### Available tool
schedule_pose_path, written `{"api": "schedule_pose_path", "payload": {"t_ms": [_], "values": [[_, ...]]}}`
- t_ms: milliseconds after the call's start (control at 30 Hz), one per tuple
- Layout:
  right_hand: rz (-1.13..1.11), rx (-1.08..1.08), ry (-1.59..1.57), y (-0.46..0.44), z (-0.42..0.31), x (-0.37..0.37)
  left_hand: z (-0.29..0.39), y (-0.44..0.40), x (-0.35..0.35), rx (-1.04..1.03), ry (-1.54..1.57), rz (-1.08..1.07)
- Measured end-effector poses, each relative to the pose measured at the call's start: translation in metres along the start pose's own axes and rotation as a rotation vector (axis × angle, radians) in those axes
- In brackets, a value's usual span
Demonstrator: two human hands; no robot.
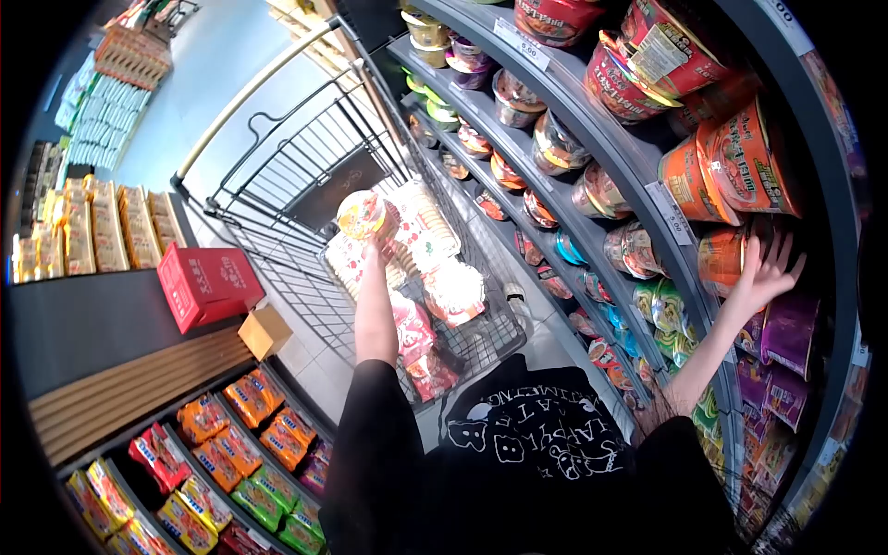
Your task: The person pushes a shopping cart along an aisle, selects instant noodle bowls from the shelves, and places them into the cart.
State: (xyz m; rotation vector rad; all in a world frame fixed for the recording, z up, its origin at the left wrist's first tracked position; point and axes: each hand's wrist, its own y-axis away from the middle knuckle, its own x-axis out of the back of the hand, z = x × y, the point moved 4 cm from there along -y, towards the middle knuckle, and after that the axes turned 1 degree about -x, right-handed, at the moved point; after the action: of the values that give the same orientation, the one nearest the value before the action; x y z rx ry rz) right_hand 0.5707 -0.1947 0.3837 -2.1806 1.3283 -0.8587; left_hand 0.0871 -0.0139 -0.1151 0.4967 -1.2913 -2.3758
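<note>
My left hand [381,248] is closed around an instant noodle bowl [363,213] with an orange and white lid, held above the shopping cart [277,162]. Below it in the cart lie several packs of goods, among them a white and red pack [453,291] and a pink and red bag [412,331]. On the right, my right hand [770,273] reaches up to the shelf with its fingers spread. An orange noodle bowl [721,259] is right beside its fingers; whether they touch I cannot tell. Two larger orange noodle tubs [740,166] stand just above that hand.
Curved grey shelves [592,106] of noodle bowls run along the right, with purple packets [791,335] under my right hand. To the left are a red box [208,285], a cardboard box [265,331] and racks of bagged snacks [254,396]. Tiled floor [203,102] stretches beyond the cart.
</note>
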Motion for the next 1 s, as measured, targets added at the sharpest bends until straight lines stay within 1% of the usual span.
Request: {"api": "schedule_pose_path", "payload": {"t_ms": [100, 200, 267, 300, 367, 400, 433, 500, 533, 567, 600, 633, 667, 700, 733, 767, 800, 833, 867, 900, 967, 1000], "values": [[-0.030, 0.004, 0.050, 0.032, -0.023, 0.008, -0.001, -0.027, 0.006, 0.040, -0.061, -0.024], [-0.093, -0.005, 0.039, 0.056, -0.029, 0.012, 0.005, -0.034, 0.008, 0.013, 0.019, -0.061], [-0.131, -0.045, -0.002, 0.068, -0.028, 0.011, 0.009, -0.037, 0.011, 0.033, -0.047, 0.084], [-0.127, -0.043, 0.003, 0.073, -0.029, 0.010, 0.010, -0.040, 0.010, 0.036, -0.049, 0.078], [-0.145, -0.136, -0.057, 0.084, -0.026, 0.005, 0.016, -0.032, 0.013, -0.057, -0.071, 0.115], [-0.151, -0.146, -0.083, 0.089, -0.027, 0.001, 0.019, -0.016, 0.014, -0.152, -0.128, 0.134], [-0.159, -0.149, -0.087, 0.096, -0.027, -0.004, 0.017, -0.007, 0.017, -0.151, -0.125, 0.142], [-0.274, -0.218, -0.272, 0.113, -0.023, -0.021, 0.018, -0.007, 0.021, -0.356, -0.050, 0.033], [-0.357, -0.308, -0.329, 0.125, -0.023, -0.032, 0.015, 0.013, 0.023, -0.407, 0.009, -0.086], [-0.442, -0.399, -0.386, 0.138, -0.022, -0.043, 0.007, 0.031, 0.025, -0.433, -0.003, -0.031], [-0.605, -0.389, -0.342, 0.155, -0.015, -0.053, -0.004, 0.061, 0.022, -0.514, 0.051, -0.004], [-0.767, -0.376, -0.293, 0.173, -0.007, -0.063, -0.015, 0.084, 0.029, -0.468, -0.082, -0.116], [-0.903, -0.398, -0.248, 0.192, -0.002, -0.072, -0.025, 0.122, 0.028, -0.421, -0.125, -0.178], [-1.040, -0.418, -0.201, 0.211, 0.003, -0.080, -0.035, 0.160, 0.030, -0.383, -0.128, -0.157], [-1.105, -0.333, -0.189, 0.227, 0.004, -0.084, -0.049, 0.185, 0.037, -0.323, -0.199, -0.177], [-1.168, -0.246, -0.177, 0.241, 0.005, -0.086, -0.062, 0.212, 0.038, -0.377, -0.101, -0.257], [-1.243, -0.246, -0.169, 0.251, 0.007, -0.088, -0.077, 0.230, 0.045, -0.330, -0.185, -0.322], [-1.317, -0.246, -0.159, 0.259, 0.009, -0.087, -0.081, 0.273, 0.033, -0.234, -0.111, -0.295], [-1.385, -0.182, -0.134, 0.263, 0.009, -0.087, -0.095, 0.285, 0.040, -0.231, -0.211, -0.408], [-1.411, -0.090, -0.132, 0.259, 0.003, -0.085, -0.109, 0.296, 0.043, -0.197, -0.217, -0.355], [-1.406, -0.022, -0.239, 0.253, -0.010, -0.080, -0.099, 0.353, 0.019, -0.053, -0.265, -0.445], [-1.479, -0.254, -0.306, 0.253, -0.010, -0.074, -0.098, 0.362, 0.015, -0.102, -0.314, -0.446]]}}
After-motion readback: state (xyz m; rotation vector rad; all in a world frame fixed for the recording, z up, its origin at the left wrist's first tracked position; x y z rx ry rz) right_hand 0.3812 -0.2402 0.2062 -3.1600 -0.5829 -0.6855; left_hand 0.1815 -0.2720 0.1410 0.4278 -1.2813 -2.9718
